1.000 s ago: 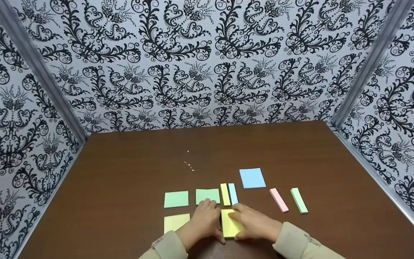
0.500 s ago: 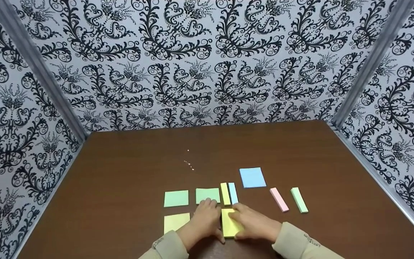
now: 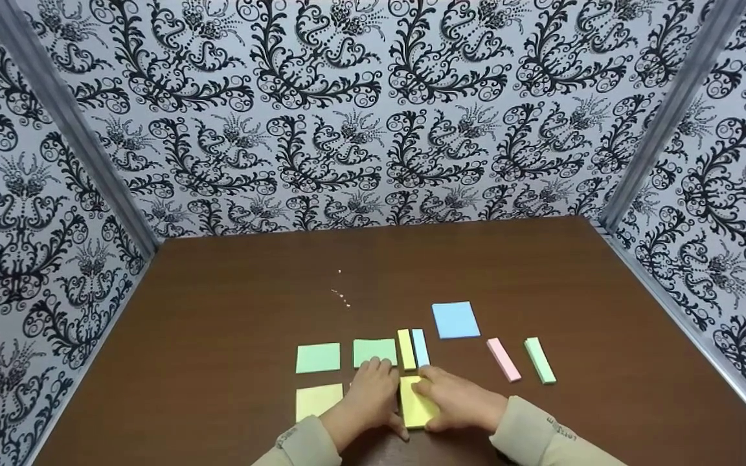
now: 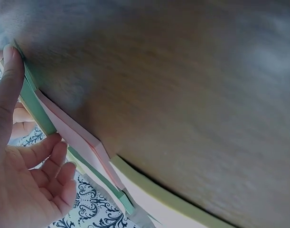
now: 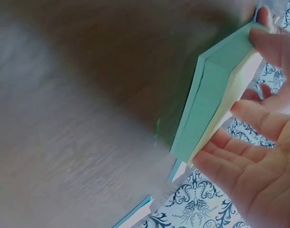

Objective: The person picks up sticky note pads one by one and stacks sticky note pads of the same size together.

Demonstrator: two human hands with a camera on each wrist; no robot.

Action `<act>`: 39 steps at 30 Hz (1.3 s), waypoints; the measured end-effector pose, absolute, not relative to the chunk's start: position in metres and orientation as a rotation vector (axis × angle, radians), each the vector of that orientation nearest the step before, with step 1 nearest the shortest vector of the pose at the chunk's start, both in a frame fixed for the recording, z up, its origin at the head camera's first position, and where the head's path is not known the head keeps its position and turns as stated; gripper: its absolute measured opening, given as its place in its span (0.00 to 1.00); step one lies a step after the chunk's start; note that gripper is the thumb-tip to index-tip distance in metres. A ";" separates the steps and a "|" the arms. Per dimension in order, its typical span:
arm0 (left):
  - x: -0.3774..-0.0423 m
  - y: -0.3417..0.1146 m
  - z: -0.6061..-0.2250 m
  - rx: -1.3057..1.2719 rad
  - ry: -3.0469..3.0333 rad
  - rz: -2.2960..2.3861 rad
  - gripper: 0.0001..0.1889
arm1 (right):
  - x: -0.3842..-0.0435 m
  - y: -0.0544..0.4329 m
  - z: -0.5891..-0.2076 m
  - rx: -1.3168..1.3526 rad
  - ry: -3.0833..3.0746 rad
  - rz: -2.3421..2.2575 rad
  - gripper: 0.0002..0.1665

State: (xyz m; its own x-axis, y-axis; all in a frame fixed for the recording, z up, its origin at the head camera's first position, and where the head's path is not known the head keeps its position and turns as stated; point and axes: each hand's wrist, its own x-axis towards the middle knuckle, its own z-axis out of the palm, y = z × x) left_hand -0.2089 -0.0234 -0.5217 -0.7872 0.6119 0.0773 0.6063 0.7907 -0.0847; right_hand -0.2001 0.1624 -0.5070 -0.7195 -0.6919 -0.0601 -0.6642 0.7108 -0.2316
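A square stack of sticky notes [image 3: 416, 414] lies near the front of the table, yellow on top. Green layers of the stack [image 5: 206, 99] show below the yellow in the right wrist view. My right hand [image 3: 460, 398] grips its right side, with fingers over the far edge and thumb at the near one. Along the left side, my left hand [image 3: 373, 395] holds it between thumb and index finger at the corners, the other fingers curled in. A pink pad [image 4: 83, 133] sits beside the left hand in the left wrist view, mostly hidden by that hand in the head view.
Two green pads, the left one [image 3: 318, 358] and right one [image 3: 373, 349], lie beyond a pale yellow pad [image 3: 316, 400]. Narrow yellow [image 3: 406, 349] and blue [image 3: 419, 347] strips sit past the stack. Rightward are a blue square [image 3: 455, 320], pink strip [image 3: 503, 360] and green strip [image 3: 539, 360].
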 end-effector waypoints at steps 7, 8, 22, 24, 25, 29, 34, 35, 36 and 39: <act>-0.210 -0.023 -0.522 -0.982 -2.885 0.088 0.44 | -0.201 0.164 -0.507 -1.101 2.752 -0.341 0.34; -0.210 -0.022 -0.522 -0.985 -2.885 0.094 0.45 | -0.201 0.164 -0.507 -1.103 2.751 -0.353 0.34; -0.208 -0.022 -0.516 -0.994 -2.865 0.256 0.44 | -0.198 0.165 -0.504 -1.065 2.736 -0.413 0.33; -0.209 -0.023 -0.515 -1.000 -2.871 0.250 0.44 | -0.197 0.165 -0.503 -1.074 2.745 -0.390 0.33; -0.209 -0.023 -0.514 -1.006 -2.874 0.246 0.44 | -0.197 0.165 -0.503 -1.079 2.748 -0.375 0.34; -0.209 -0.023 -0.512 -1.041 -2.917 0.185 0.47 | -0.197 0.167 -0.502 -1.075 2.742 -0.334 0.37; -0.207 -0.023 -0.513 -1.056 -3.003 0.023 0.49 | -0.198 0.169 -0.503 -1.106 2.734 -0.335 0.38; -0.206 -0.023 -0.513 -1.058 -3.012 -0.011 0.49 | -0.198 0.170 -0.503 -1.124 2.738 -0.329 0.38; -0.206 -0.022 -0.513 -1.065 -3.012 -0.031 0.49 | -0.199 0.171 -0.504 -1.145 2.740 -0.323 0.37; -0.205 -0.021 -0.515 -1.097 -2.997 -0.067 0.48 | -0.199 0.173 -0.506 -1.215 2.756 -0.278 0.38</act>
State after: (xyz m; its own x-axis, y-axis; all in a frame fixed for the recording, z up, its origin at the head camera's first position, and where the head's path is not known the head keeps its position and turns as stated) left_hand -0.2054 -0.0207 -0.5148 -0.7629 0.6457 -0.0333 0.6436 0.7633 0.0566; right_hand -0.1991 0.1732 -0.5063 -0.6716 -0.7402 -0.0322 -0.7189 0.6615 -0.2135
